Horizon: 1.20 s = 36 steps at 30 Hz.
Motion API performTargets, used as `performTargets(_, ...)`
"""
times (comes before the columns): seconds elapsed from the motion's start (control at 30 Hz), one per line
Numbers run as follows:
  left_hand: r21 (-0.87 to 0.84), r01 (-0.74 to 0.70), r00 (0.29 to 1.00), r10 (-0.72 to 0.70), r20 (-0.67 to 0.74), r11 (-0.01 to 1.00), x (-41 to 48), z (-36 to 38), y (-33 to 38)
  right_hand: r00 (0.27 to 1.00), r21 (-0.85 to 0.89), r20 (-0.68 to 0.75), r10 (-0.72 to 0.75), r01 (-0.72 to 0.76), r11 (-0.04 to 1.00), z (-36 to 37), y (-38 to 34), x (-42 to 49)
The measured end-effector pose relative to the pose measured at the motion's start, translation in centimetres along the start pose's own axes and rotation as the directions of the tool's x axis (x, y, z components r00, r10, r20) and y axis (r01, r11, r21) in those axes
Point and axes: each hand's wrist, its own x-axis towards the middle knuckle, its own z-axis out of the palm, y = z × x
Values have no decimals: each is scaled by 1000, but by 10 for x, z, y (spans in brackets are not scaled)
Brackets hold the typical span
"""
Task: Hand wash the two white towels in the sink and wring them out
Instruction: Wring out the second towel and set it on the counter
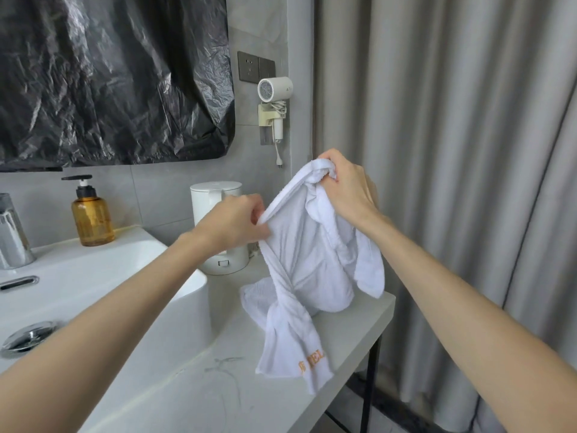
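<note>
Between my two hands hangs a white towel, lifted above the table to the right of the sink. My right hand grips a bunched corner at the top, fingers curled tight round the cloth. My left hand, lower and to the left of it, pinches the hemmed edge between thumb and fingers.

From those two holds the towel sags in soft, thick folds, then narrows into a twist below my left hand. Its tail falls over the table and ends in a flat flap with orange lettering stitched across it, too creased to read. Under the hanging part more white cloth lies crumpled on the table, touching the towel. I cannot tell whether it is a second towel or the same one.

Just behind my left hand stands a white kettle. Left of that hand the sink shows a chrome drain plug in its bowl, a tap at the far left, and an amber soap bottle with a black pump at the back rim.

Above my hands a white hair dryer hangs on the grey wall, with a black plastic sheet to its left. Beyond my right hand hangs a grey curtain.
</note>
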Motion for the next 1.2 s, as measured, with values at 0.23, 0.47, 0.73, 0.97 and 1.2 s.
performTargets(0.23, -308, 458, 860, -326, 393, 834, -9, 21, -3, 999, 64, -23, -37, 38, 997, -5, -6, 5)
performTargets(0.47, -802, 580, 799, -291, 527, 140, -2, 3, -33, 925, 131, 358, 127, -184, 974, 26, 57, 7)
performTargets(0.73, -848, 529, 799, -354, 486, 29, 19, 9, -54, 864, 405, 415, 284, -455, 793, 28, 64, 0)
performTargets(0.97, -538, 496, 868, -380, 319, 681, -17, 66, -68, 783, 196, 613, 108, -283, 939, 31, 71, -42)
performTargets(1.2, 307, 108, 989, -134, 65, 946, -69, 88, -43, 707, 70, 691, 150, -272, 960, 54, 73, -90)
